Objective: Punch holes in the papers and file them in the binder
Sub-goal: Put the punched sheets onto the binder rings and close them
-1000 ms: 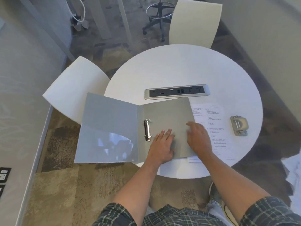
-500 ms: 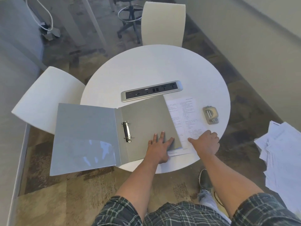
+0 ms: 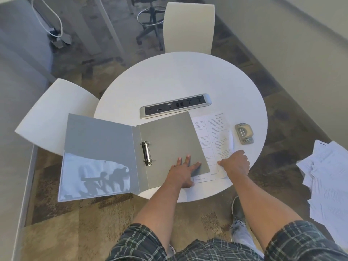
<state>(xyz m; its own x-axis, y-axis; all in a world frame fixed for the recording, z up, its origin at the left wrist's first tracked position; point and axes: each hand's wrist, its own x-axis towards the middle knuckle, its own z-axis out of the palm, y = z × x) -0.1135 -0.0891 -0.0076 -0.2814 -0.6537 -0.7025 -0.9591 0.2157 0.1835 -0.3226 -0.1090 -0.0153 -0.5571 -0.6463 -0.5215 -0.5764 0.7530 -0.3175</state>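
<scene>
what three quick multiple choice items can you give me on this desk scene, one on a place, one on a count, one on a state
1. Where is the hole punch?
A. inside the binder
B. on the table right of the papers
C. on a chair

2. How many white chairs stand at the table?
A. two
B. four
C. none

3. What state is the binder in?
A. shut
B. open flat, no sheets on its rings
C. open, packed with sheets

Answers:
1 B: the punch sits beyond the papers, near the table's right rim.
2 A: one chair on the left, one at the far side.
3 B: both covers are spread and the rings are bare, with the left hand flat on the right cover.
</scene>
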